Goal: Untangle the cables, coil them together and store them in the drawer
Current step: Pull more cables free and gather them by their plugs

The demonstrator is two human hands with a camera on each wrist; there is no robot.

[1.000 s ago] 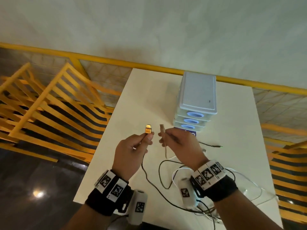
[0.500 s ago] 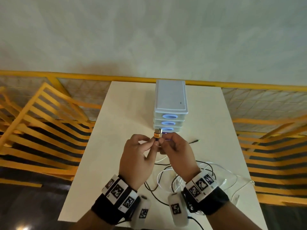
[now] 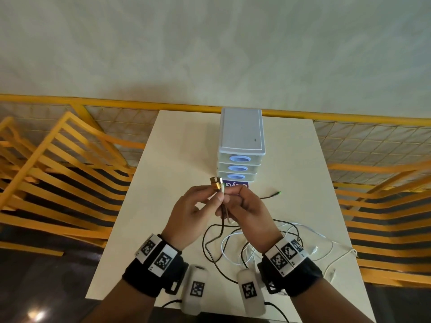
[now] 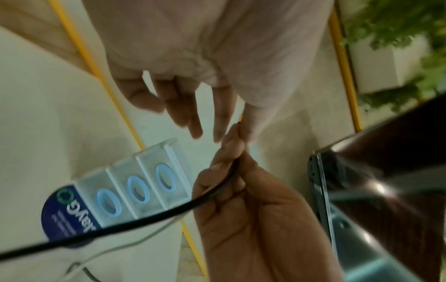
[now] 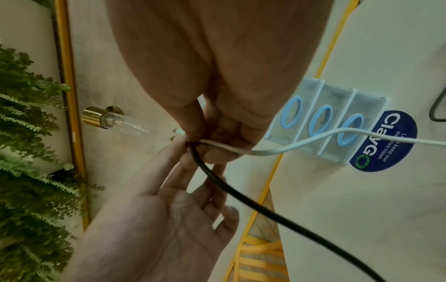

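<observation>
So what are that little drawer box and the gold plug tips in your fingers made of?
The drawer box looks like moulded plastic: pale opaque top, cloudy see-through drawer fronts, light-blue oval pulls. The plug tips look like metal with a shiny gold finish, since they catch bright glints; they could be plated plastic, the pictures cannot settle it.

The head camera looked forward and down from well above the fingers, taking in the whole table. Each wrist camera looked along its palm — very close to the fingertips. All three shared the drawer unit just beyond them.
</observation>
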